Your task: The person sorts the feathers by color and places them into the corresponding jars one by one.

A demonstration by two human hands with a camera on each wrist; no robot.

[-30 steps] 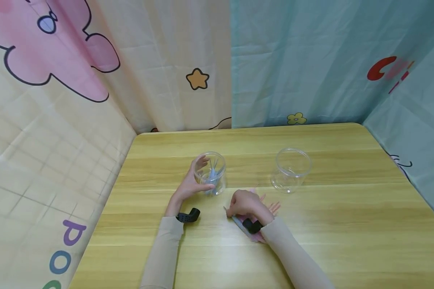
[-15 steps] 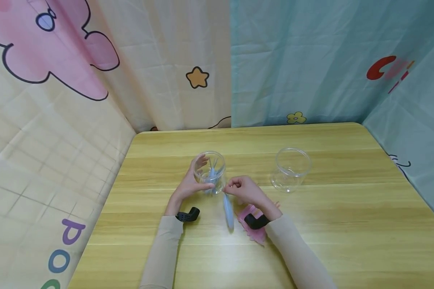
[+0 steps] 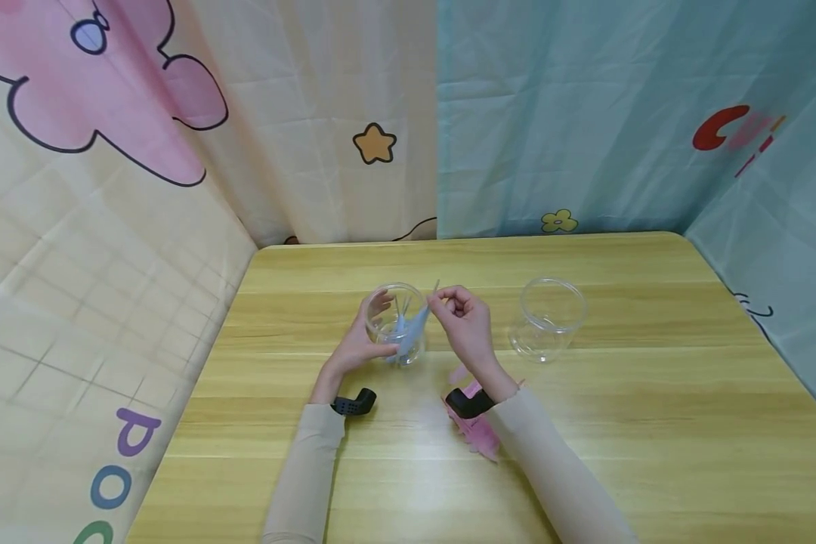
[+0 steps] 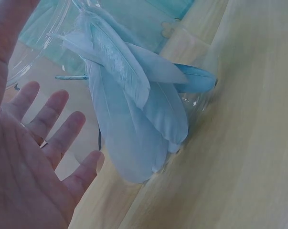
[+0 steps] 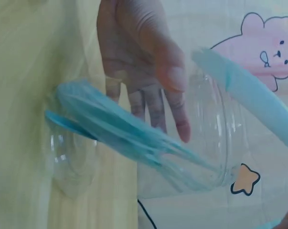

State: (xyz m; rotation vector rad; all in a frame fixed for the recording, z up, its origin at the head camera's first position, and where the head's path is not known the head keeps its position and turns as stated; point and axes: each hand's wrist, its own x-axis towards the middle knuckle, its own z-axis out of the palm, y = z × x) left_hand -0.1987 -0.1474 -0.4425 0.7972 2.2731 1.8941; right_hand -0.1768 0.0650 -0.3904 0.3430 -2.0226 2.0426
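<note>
My left hand (image 3: 357,351) grips a clear jar (image 3: 415,355), thumb on the near side and fingers round the far side. Several light-blue feathers (image 4: 129,109) stand in the jar with their quills up. Above the jar's right side, my right hand (image 3: 469,321) pinches another light-blue feather (image 3: 413,332) near its quill end. This feather slants, its vane pointing down to the left; in the right wrist view its vane (image 5: 261,98) is close to the jar's mouth. Pink feathers (image 3: 479,434) lie on the table beneath my right wrist, which partly hides them.
A second clear jar (image 3: 547,325) stands to the right on the wooden table (image 3: 653,423). Printed curtains (image 3: 299,113) hang behind the table and along its sides. Each wrist wears a black camera mount (image 3: 355,404).
My right hand has picked up a blue feather from beside the pink ones, then lifted it up and left to the jar's rim. The left hand has stayed on the jar.
</note>
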